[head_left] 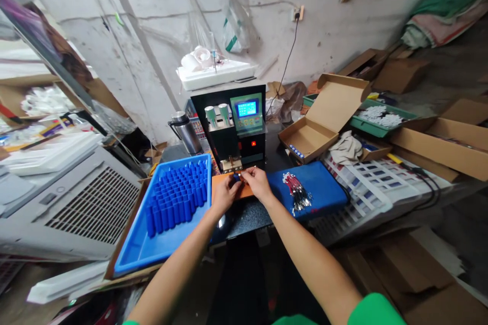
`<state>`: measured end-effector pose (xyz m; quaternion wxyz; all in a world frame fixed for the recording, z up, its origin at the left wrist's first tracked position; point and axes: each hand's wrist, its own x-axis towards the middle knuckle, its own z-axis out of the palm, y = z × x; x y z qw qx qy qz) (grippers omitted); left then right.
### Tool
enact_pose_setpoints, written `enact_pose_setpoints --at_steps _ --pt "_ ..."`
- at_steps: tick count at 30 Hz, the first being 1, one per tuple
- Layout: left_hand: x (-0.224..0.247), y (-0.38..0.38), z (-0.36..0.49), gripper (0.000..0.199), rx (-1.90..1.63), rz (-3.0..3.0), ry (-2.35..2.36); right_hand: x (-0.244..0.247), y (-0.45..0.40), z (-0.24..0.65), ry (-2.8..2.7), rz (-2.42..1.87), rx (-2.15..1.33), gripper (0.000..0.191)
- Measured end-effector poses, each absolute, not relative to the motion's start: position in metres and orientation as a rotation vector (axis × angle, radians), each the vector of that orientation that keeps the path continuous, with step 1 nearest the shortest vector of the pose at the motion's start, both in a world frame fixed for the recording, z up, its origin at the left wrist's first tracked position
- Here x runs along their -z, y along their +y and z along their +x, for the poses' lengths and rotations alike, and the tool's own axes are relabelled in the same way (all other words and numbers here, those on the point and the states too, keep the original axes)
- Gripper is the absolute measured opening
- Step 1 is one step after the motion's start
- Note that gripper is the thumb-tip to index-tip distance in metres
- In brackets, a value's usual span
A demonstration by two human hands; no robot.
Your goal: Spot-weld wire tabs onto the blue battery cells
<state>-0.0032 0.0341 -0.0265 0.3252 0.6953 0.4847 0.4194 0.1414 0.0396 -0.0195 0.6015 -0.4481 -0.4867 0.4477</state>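
Observation:
My left hand (226, 192) is closed around a blue battery cell (237, 177), mostly hidden by the fingers, just below the electrodes of a black spot welder (224, 134). My right hand (256, 182) pinches at the cell's right end; what its fingertips hold is too small to make out. Both hands are over an orange board (218, 183) at the welder's foot. Left of them, many upright blue cells (177, 198) stand in a blue tray (131, 244). On a blue pad (328, 188) to the right lies a bundle of red and black wire leads (296, 190).
An open cardboard box (312, 134) with several blue-and-white cells sits behind the pad. A steel thermos (187, 132) stands left of the welder, and white foam (217, 73) rests on top. White plastic crates (358, 198) are at right, a grey air cooler (76, 203) at left.

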Motion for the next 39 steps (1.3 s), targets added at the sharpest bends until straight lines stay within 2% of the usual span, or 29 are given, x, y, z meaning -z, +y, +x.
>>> enact_pose_setpoints --at_steps 13,39 --pt "0.031 0.035 -0.003 0.03 -1.18 1.785 1.238 0.024 0.052 0.134 -1.292 -1.199 -0.918 0.017" --pt "0.026 0.031 -0.001 0.025 -1.181 1.824 1.227 0.014 0.046 0.135 -1.343 -1.274 -0.88 0.015"
